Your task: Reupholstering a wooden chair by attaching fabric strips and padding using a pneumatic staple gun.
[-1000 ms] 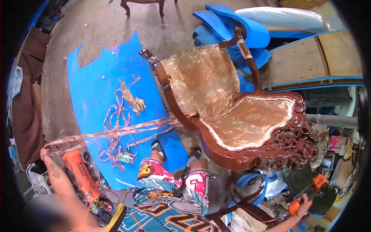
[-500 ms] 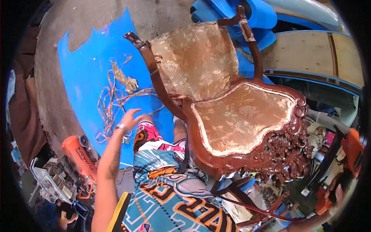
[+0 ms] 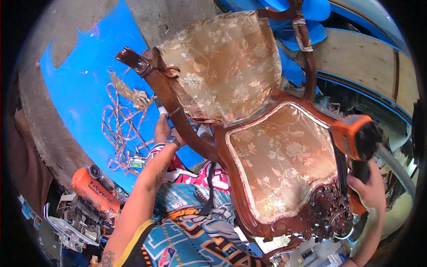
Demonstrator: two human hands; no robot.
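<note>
A carved wooden armchair (image 3: 231, 178) with brown floral fabric lies tilted in front of me. White edging runs around its seat (image 3: 284, 155), and the padded back (image 3: 222, 66) has a ragged lower edge. My right hand (image 3: 373, 189) is closed around the black grip of an orange and black hand tool (image 3: 351, 133), held over the right side of the seat; its exact kind is unclear. My left hand (image 3: 176, 135), with a watch at the wrist, is close against the chair's left arm (image 3: 189, 127). Its fingers are mostly hidden there.
A blue sheet (image 3: 75, 89) covers the floor at left, with tangled cord (image 3: 120, 129) and a torn brown scrap (image 3: 133, 93) on it. An orange cylindrical machine (image 3: 93, 191) stands at lower left. Blue-edged wooden panels (image 3: 356, 62) lie at far right.
My right hand has come up from the lower right with the orange and black tool. My left hand has moved right to the chair's arm. The chair appears larger in view.
</note>
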